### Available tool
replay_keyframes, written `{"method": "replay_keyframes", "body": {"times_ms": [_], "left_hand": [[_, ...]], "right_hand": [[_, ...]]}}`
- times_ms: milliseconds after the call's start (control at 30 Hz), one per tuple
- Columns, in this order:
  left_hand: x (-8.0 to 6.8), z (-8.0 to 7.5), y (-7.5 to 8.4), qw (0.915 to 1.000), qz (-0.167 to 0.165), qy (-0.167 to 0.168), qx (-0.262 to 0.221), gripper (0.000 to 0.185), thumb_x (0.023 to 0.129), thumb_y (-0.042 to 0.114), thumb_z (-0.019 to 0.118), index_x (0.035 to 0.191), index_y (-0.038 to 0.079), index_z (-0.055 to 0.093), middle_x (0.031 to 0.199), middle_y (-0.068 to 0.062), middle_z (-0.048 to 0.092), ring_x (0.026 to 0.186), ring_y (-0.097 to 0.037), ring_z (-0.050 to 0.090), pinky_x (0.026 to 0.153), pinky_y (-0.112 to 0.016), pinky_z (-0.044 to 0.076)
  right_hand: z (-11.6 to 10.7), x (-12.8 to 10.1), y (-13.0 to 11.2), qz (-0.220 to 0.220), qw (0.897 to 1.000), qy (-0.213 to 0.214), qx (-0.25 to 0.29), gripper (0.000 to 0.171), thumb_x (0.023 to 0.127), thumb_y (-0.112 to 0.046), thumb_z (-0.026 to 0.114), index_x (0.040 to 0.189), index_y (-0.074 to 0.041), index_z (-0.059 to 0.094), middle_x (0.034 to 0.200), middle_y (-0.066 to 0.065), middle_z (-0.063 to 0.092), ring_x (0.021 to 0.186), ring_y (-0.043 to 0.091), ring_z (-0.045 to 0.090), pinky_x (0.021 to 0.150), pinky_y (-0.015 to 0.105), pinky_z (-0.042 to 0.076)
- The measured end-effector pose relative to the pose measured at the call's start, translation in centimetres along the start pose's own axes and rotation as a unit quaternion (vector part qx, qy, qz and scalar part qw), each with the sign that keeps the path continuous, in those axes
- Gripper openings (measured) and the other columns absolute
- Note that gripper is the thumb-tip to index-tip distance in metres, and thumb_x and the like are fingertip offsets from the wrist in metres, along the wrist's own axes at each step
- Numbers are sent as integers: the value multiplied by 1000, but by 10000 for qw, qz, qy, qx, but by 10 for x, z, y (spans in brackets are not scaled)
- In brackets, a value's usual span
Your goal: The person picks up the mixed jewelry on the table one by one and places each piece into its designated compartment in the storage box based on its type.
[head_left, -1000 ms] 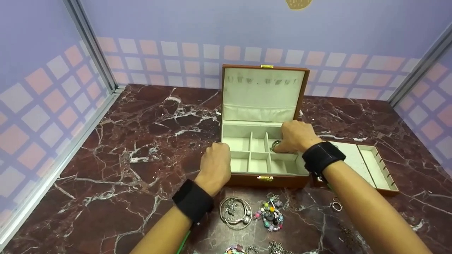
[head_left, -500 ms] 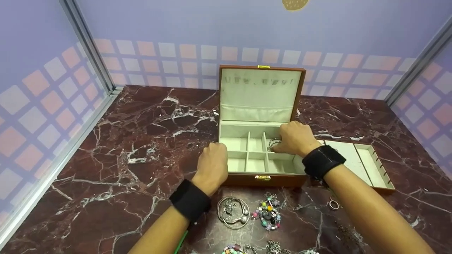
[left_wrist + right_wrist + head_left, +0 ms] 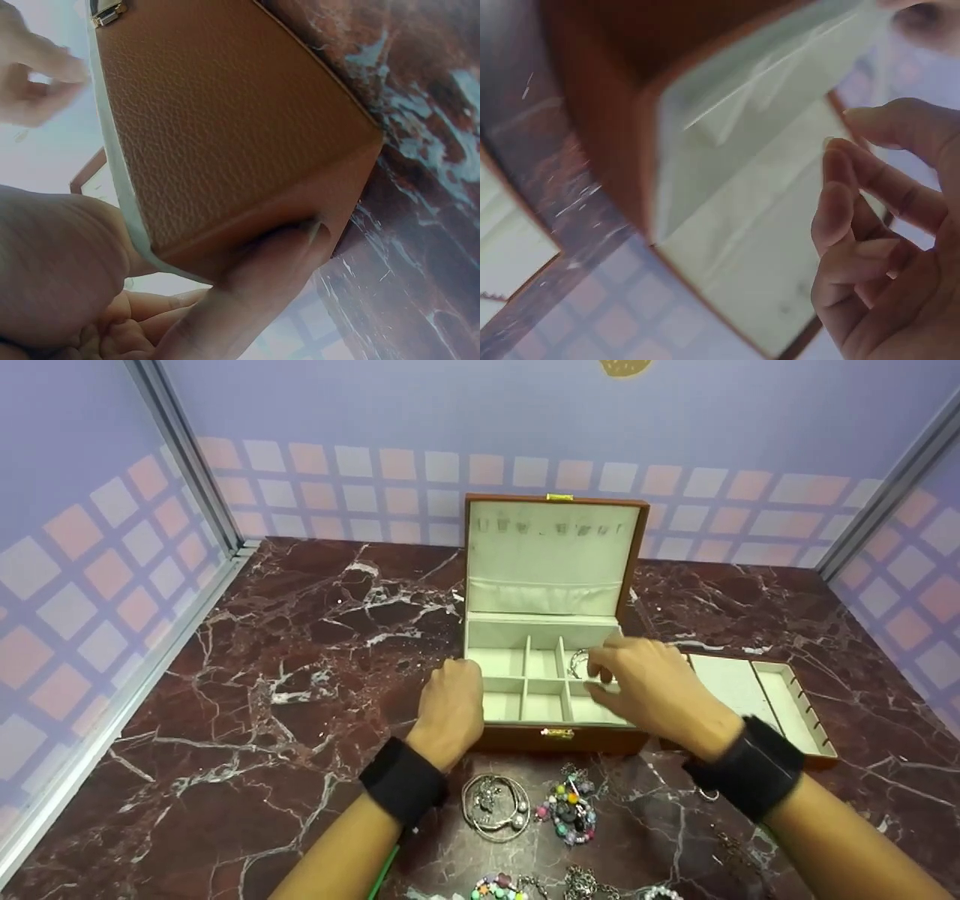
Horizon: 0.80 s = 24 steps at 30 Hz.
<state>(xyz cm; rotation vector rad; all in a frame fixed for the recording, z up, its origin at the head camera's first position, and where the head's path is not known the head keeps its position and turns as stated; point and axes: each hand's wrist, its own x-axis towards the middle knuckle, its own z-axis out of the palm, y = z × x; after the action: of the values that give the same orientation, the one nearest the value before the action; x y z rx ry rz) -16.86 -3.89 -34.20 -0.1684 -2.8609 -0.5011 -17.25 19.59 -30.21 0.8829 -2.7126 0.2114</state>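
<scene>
A brown jewelry box [image 3: 510, 740] stands with its lid [image 3: 551, 547] raised, its pale inside divided into several compartments. My left hand [image 3: 450, 709] grips the box's left wall near the front corner; the left wrist view shows one finger [image 3: 262, 277] along the outer side. Over the box's right part hovers my right hand [image 3: 656, 686], holding nothing. Its fingers are loosely bent, with thumb and forefinger apart in the right wrist view. Just left of these fingers, a silvery bracelet [image 3: 576, 663] lies in the back right compartment, partly hidden by the hand.
A pale tray [image 3: 735, 686] lies right of the box. In front are silvery bangles [image 3: 495, 836], beaded bracelets [image 3: 564, 814], another beaded piece [image 3: 499, 889], tangled chains [image 3: 581, 883] and a ring [image 3: 706, 793]. Patterned walls [image 3: 360, 491] enclose the marble-look table [image 3: 300, 742].
My right hand has let go of the bracelet in the back right compartment and drawn back toward the front right. My left hand keeps its place on the box.
</scene>
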Motion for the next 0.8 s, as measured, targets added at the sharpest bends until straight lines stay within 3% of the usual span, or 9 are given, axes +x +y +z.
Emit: {"method": "replay_keyframes", "body": {"times_ms": [133, 300, 433, 633, 800], "left_hand": [[0, 0, 1, 10000, -3, -44, -11, 18, 79, -13, 56, 90, -5, 69, 92, -24, 71, 83, -39, 70, 70, -44, 61], [0, 0, 1, 10000, 1, -44, -1, 18, 79, -13, 56, 89, -5, 69, 92, -23, 71, 83, -39, 70, 69, -44, 61], [0, 0, 1, 10000, -18, -70, -35, 19, 79, -13, 55, 89, -4, 69, 92, -22, 71, 85, -40, 70, 69, -44, 61], [1, 0, 1, 10000, -58, -60, -42, 20, 80, -13, 53, 89, -5, 69, 92, -23, 71, 84, -40, 70, 70, -45, 61], [0, 0, 1, 10000, -20, -26, -14, 19, 80, -13, 54, 89, -5, 69, 91, -23, 71, 83, -40, 70, 69, -45, 61]], "right_hand": [[-2, -19, -16, -462, 9964, -296, 641, 6, 83, -16, 72, 85, -15, 66, 79, -4, 68, 65, 3, 61, 59, 16, 54], [6, -43, -37, -696, 9793, -1385, 1305, 6, 84, -13, 69, 91, -13, 68, 81, -5, 68, 65, -6, 56, 62, 11, 52], [16, -55, -51, -732, 9751, -1905, 870, 18, 82, -22, 72, 96, -12, 69, 85, -2, 68, 64, -3, 55, 59, 11, 51], [31, -60, -59, -641, 9793, -1920, 67, 19, 76, -28, 76, 87, -16, 66, 78, -5, 64, 59, 4, 51, 50, 15, 43], [33, -60, -58, -582, 9791, -1950, 62, 20, 74, -22, 78, 83, -16, 60, 74, -6, 59, 57, 5, 48, 48, 16, 40]]}}
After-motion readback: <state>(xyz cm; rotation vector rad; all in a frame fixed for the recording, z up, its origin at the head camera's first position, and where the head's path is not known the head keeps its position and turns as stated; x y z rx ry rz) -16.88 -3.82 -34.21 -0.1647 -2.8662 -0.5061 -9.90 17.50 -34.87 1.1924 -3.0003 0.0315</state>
